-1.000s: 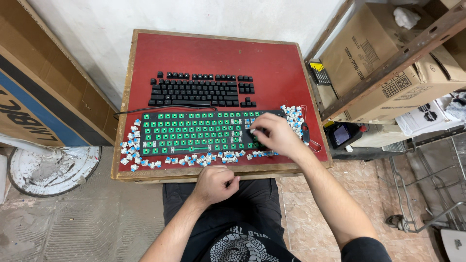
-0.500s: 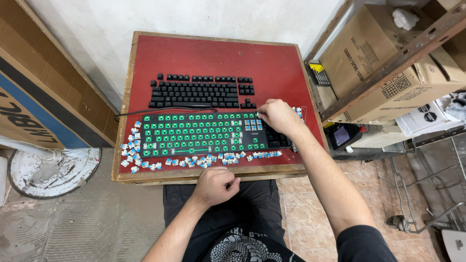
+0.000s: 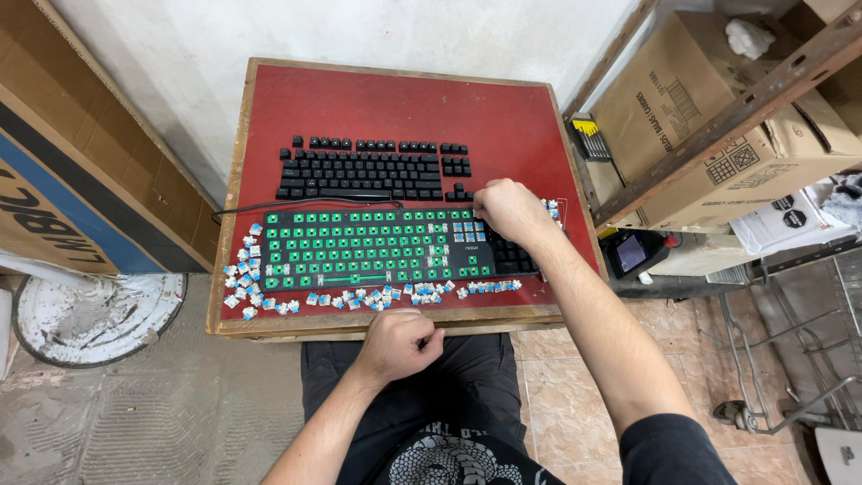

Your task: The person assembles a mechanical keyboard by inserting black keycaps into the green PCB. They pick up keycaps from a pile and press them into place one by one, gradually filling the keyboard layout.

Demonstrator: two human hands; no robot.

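Now: stripped keyboard (image 3: 377, 247) lies on the near half of the red table (image 3: 404, 103), both hands close to it.

Right hand (image 3: 508, 208) rests on the keyboard's right end, fingers curled into a loose fist; what, if anything, is pinched inside, I cannot tell. Left hand (image 3: 395, 343) sits at the table's near edge, fingers closed in a fist, contents hidden. Green plate is exposed over most of the board, with black keys remaining at its right end. Loose blue-and-white switches (image 3: 359, 298) are scattered along the near side and left end, touching or just beside the frame. Black keycap set (image 3: 373, 169) is laid out on the far side, just beyond the cable (image 3: 269, 207).
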